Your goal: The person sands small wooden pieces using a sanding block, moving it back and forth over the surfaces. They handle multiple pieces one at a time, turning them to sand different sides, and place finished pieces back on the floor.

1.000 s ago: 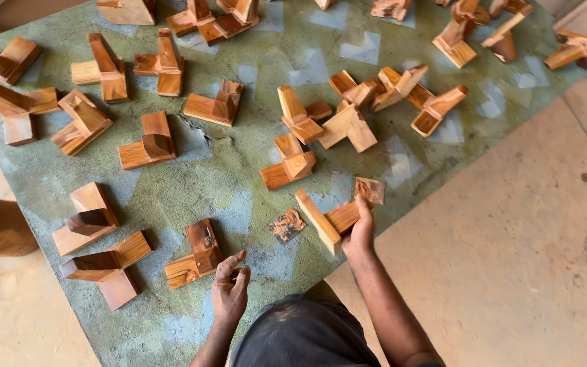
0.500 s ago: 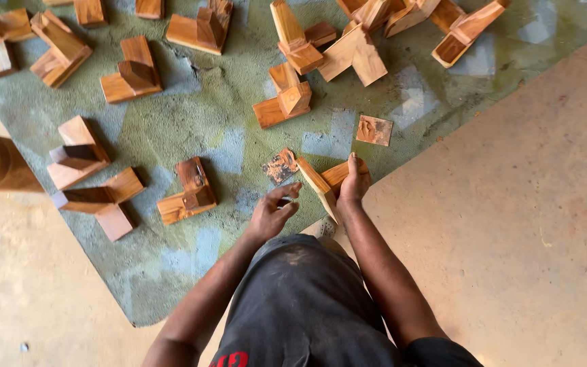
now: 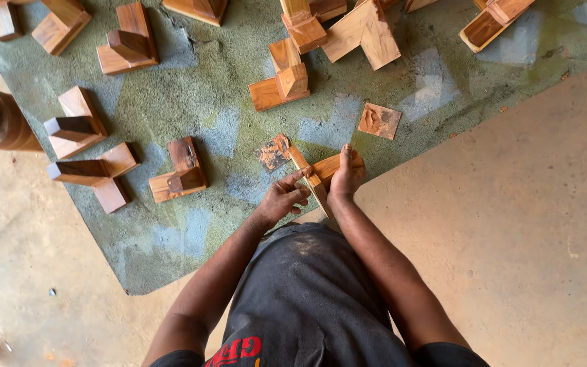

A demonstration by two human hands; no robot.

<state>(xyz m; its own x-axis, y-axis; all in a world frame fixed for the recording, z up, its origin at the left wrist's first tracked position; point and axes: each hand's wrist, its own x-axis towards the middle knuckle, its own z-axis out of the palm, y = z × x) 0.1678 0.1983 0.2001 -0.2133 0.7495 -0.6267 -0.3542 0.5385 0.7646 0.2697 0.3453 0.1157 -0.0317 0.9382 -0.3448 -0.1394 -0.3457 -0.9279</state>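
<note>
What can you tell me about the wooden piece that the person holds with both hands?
The wooden piece is made of two flat, reddish-brown bars joined crosswise, smooth, with paler edges. It lies low on the green mat near its edge, close to the concrete floor. The right hand presses on the shorter bar; the left hand grips the longer bar with its fingertips. A worn square of sandpaper lies at its upper end; whether they touch is unclear.
</note>
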